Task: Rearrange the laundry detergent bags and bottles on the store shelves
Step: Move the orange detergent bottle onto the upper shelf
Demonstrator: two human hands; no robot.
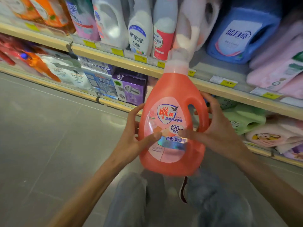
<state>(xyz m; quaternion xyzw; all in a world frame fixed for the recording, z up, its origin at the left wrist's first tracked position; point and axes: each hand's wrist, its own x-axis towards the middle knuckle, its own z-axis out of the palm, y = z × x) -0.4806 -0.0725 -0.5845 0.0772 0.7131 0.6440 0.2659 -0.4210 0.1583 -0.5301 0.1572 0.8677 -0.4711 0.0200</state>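
white bottles (111,22) cropped above, price tags (228,83) blurred

Bare shelf (211,68) lies open between pale pink bottle (195,22) and blue jug (242,35).

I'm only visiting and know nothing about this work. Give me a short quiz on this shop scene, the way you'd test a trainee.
1. The left hand and right hand hold the red bottle. Which hand is on its handle side? A) left B) right
2. True or false: the bottle is held upside down.
3. Fill in: the large jug at upper right is ____.
Key: 1 B; 2 false, its cap is on top; 3 blue.
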